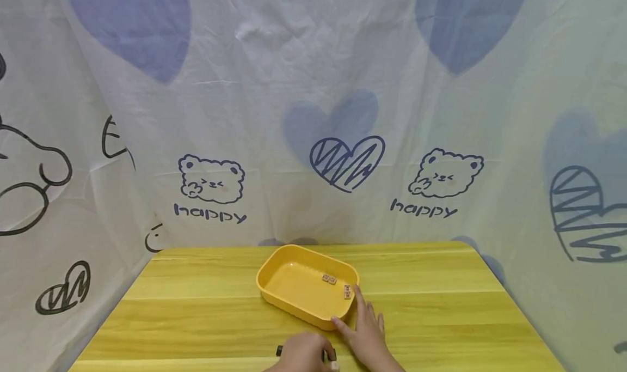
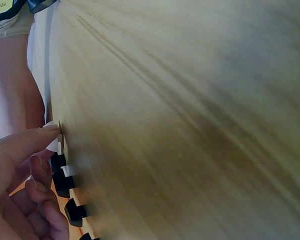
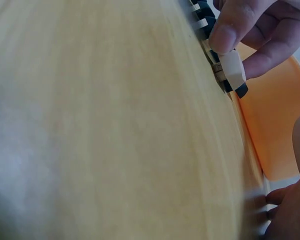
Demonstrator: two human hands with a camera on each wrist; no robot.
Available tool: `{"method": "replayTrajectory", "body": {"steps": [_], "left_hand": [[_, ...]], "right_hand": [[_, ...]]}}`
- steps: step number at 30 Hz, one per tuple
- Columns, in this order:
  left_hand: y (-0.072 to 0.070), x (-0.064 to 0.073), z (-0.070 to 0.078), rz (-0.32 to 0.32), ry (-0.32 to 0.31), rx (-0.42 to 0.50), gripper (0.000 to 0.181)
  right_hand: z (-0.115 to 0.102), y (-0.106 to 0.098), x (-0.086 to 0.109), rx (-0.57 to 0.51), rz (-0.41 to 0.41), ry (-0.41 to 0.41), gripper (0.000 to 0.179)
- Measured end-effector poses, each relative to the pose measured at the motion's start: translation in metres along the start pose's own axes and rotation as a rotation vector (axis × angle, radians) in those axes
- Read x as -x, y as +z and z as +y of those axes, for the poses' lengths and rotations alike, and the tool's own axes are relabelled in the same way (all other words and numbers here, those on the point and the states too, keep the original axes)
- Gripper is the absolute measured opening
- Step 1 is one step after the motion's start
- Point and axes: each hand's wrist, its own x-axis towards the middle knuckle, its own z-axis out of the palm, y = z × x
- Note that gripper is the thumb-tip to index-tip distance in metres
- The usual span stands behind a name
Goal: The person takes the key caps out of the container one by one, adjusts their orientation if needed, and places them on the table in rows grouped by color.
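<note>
My left hand (image 1: 305, 352) is low at the centre, close to the table's near side. Its thumb and finger pinch a small cream-white block (image 3: 233, 69). Right by the fingers, a row of small black-and-white pieces (image 2: 76, 211) lies on the table; the hand hides part of it in the head view. My right hand (image 1: 368, 336), fingers spread and fairly straight, touches the yellow tray (image 1: 286, 307) at its right side, the thumb at the near corner. Inside that tray lie small brown tiles in two pairs, one pair (image 1: 329, 279) toward the back, another pair (image 1: 347, 292) by the right wall.
The tray sits at an angle on the yellow wood-grain table (image 1: 196, 306). Behind it hangs a white cloth (image 1: 274, 197) printed with hearts and bears, which also closes off both sides.
</note>
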Motion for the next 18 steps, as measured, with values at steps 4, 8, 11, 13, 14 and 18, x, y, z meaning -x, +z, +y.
{"method": "replayTrajectory", "body": {"steps": [4, 8, 11, 13, 14, 18], "left_hand": [[0.0017, -0.0011, -0.0005, -0.003, 0.003, -0.017, 0.008], [0.0019, -0.0022, -0.0013, -0.017, -0.005, -0.023, 0.009], [0.001, -0.0024, -0.002, -0.024, -0.008, -0.025, 0.011], [-0.0002, -0.002, -0.0017, -0.03, -0.011, -0.021, 0.012], [-0.001, -0.0019, -0.0013, -0.034, -0.014, -0.019, 0.012], [-0.0048, -0.0006, 0.0013, -0.044, -0.01, -0.019, 0.013]], "right_hand": [[0.002, 0.0012, -0.0008, 0.001, 0.002, 0.004, 0.098], [0.0033, 0.0023, -0.0012, -0.004, 0.004, 0.006, 0.098], [0.0035, 0.0026, -0.0014, -0.009, 0.006, 0.005, 0.097], [0.0034, 0.0025, -0.0017, -0.007, 0.006, 0.004, 0.097], [0.0032, 0.0026, -0.0018, -0.007, 0.006, 0.005, 0.097], [0.0019, 0.0011, -0.0017, -0.001, 0.002, 0.003, 0.097]]}}
